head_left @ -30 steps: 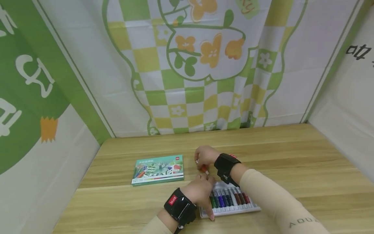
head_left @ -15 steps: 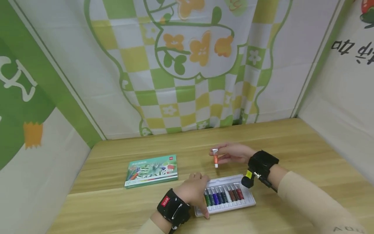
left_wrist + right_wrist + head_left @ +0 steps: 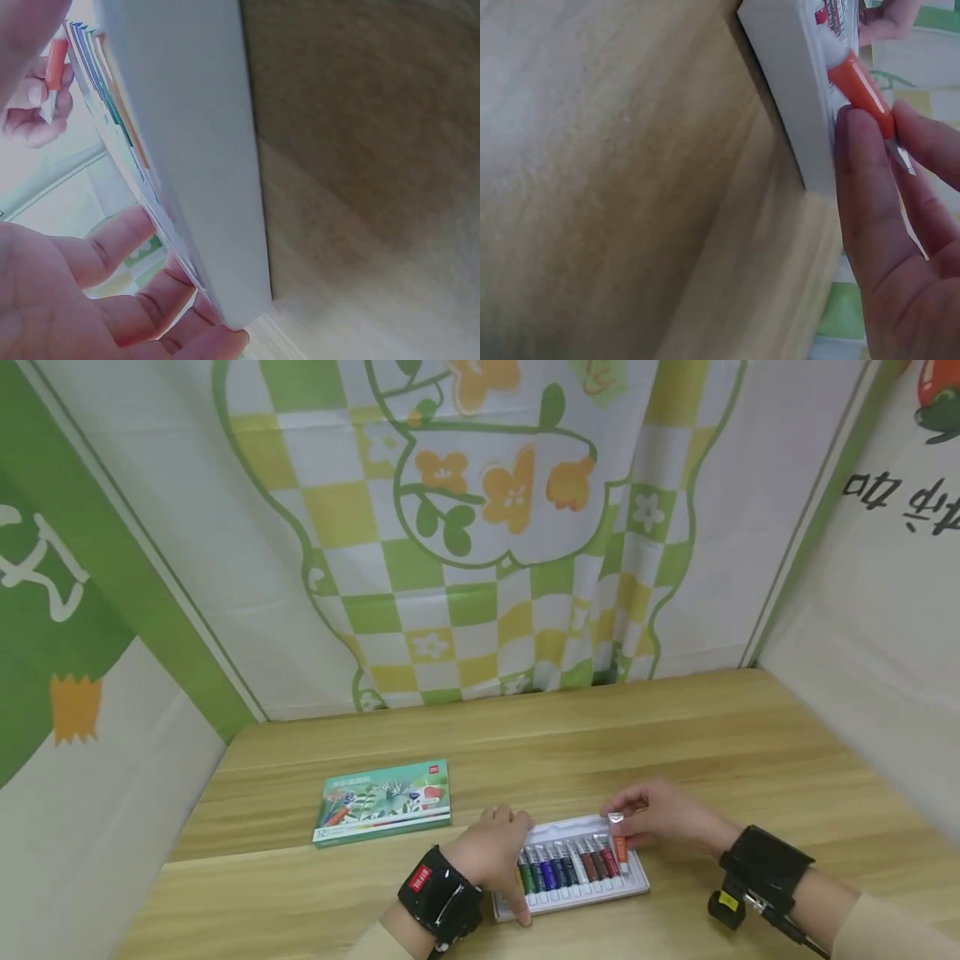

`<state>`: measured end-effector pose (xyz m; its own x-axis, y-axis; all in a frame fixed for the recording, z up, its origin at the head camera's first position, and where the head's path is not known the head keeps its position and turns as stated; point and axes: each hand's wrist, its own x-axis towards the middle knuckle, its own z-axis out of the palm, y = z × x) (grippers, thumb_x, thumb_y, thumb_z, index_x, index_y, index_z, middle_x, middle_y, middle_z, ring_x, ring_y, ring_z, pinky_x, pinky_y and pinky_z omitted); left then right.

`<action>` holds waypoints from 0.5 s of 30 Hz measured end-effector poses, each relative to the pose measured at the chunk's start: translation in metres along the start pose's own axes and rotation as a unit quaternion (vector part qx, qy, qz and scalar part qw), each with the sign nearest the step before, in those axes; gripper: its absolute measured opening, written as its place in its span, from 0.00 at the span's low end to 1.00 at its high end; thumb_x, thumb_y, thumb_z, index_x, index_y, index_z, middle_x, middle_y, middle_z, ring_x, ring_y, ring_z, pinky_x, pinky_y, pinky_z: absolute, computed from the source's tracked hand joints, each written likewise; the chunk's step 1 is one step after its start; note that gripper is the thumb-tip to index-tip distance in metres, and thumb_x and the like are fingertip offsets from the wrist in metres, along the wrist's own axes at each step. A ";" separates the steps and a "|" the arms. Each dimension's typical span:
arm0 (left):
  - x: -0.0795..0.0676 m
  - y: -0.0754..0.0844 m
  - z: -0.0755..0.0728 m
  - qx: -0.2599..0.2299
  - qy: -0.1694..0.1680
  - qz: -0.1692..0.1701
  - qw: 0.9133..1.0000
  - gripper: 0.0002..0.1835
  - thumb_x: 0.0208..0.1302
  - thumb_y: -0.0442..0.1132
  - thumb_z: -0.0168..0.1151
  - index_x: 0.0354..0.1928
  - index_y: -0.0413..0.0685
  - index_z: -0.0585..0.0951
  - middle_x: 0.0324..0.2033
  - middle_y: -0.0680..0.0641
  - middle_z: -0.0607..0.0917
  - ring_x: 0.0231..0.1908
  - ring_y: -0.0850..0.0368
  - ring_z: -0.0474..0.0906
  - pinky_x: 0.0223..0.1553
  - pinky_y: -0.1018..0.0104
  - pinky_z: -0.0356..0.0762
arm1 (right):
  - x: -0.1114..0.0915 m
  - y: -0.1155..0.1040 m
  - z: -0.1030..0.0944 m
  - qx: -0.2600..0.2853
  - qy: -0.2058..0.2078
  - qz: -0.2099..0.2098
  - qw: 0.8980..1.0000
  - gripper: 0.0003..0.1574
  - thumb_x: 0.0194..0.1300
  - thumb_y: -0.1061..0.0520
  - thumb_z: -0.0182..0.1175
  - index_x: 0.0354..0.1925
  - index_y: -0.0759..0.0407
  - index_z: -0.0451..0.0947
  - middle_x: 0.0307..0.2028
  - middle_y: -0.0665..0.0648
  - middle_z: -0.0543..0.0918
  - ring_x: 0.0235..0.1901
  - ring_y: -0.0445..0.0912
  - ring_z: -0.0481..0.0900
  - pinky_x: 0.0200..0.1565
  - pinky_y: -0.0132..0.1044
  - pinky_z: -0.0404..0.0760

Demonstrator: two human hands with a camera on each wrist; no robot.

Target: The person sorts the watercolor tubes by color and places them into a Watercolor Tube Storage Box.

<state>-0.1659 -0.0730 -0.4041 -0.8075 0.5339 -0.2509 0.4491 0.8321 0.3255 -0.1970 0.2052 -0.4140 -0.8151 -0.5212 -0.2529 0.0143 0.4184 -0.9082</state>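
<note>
A white plastic tray [image 3: 572, 904] lies on the table, with a row of colored paint tubes [image 3: 558, 870] in it. My left hand [image 3: 491, 856] grips the tray's left end, thumb at the front edge and fingers at the back. Its side wall [image 3: 187, 150] fills the middle of the left wrist view. Between thumb and fingers, my right hand [image 3: 663, 814] pinches an orange paint tube [image 3: 619, 845] over the tray's right end, beside the red tube. In the right wrist view the orange tube [image 3: 862, 90] points its white cap toward the tray.
To the left of the tray lies a flat teal paint box [image 3: 382, 803] with a plant print. The wooden table [image 3: 360, 902] runs back to a checked green and yellow curtain [image 3: 480, 610].
My right hand has carried the orange paint tube from behind the tray to the right and down, over its right end. The left hand keeps its grip on the tray.
</note>
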 end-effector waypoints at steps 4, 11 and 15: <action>0.000 -0.001 0.001 -0.003 0.000 -0.004 1.000 0.58 0.18 0.54 0.86 0.59 0.46 0.70 0.44 0.48 0.71 0.45 0.53 0.65 0.47 0.60 0.73 | -0.002 -0.003 0.006 -0.044 -0.003 -0.025 0.999 0.12 0.61 0.65 0.64 0.45 0.68 0.80 0.37 0.60 0.84 0.34 0.49 0.82 0.35 0.40 0.84; 0.001 -0.001 0.002 -0.008 0.000 -0.004 1.000 0.58 0.19 0.54 0.86 0.61 0.45 0.69 0.46 0.46 0.72 0.47 0.52 0.65 0.49 0.59 0.73 | -0.002 -0.010 0.010 -0.143 0.004 -0.046 0.989 0.09 0.57 0.63 0.67 0.39 0.60 0.84 0.31 0.54 0.83 0.28 0.44 0.77 0.30 0.36 0.81; 0.000 -0.001 0.003 -0.008 -0.005 -0.007 1.000 0.58 0.19 0.54 0.86 0.61 0.46 0.69 0.47 0.45 0.72 0.48 0.51 0.65 0.50 0.58 0.73 | -0.004 -0.010 0.014 -0.222 0.031 -0.060 0.973 0.12 0.53 0.62 0.70 0.39 0.57 0.85 0.33 0.51 0.80 0.29 0.44 0.74 0.29 0.34 0.76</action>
<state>-0.1650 -0.0732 -0.4071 -0.8095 0.5237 -0.2654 0.4316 0.8373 0.3357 -0.1856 0.1928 -0.4084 -0.8287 -0.5464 -0.1217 -0.3231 0.6444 -0.6931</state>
